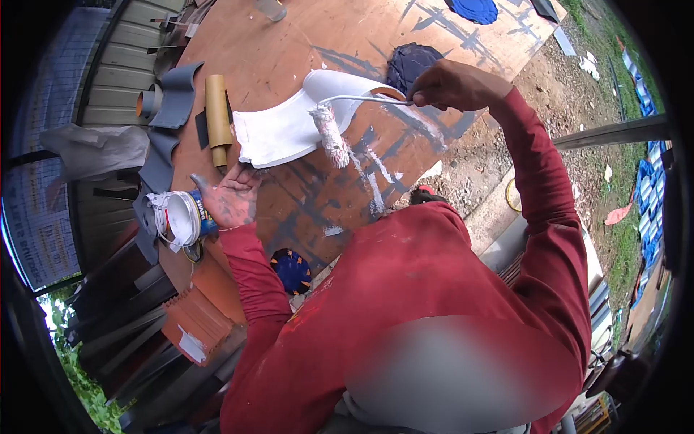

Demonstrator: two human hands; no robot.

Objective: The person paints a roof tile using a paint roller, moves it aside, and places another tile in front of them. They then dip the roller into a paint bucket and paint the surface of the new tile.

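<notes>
A white-coated curved roof tile point(278, 130) lies over the brown board, tilted, its near left corner at my left hand point(233, 197). That hand is palm up and smeared with grey paint. Its fingers hold the tile's edge, partly hidden there, while the thumb sticks out to the side. My right hand point(459, 85) grips a paint roller point(332, 136) by its handle end. The thin metal rod reaches across the tile, and the fluffy white sleeve hangs at the tile's right side. Close to my left hand stands a paint bucket point(182, 217) with white-smeared sides.
The brown board point(289, 58) carries grey and white paint streaks. Grey roof tiles point(177, 94) and a tan tile point(216, 119) lie at left. A dark bundle point(412, 65) sits near my right hand. Orange tiles point(195, 325) are at lower left; a post point(607, 134) stands right.
</notes>
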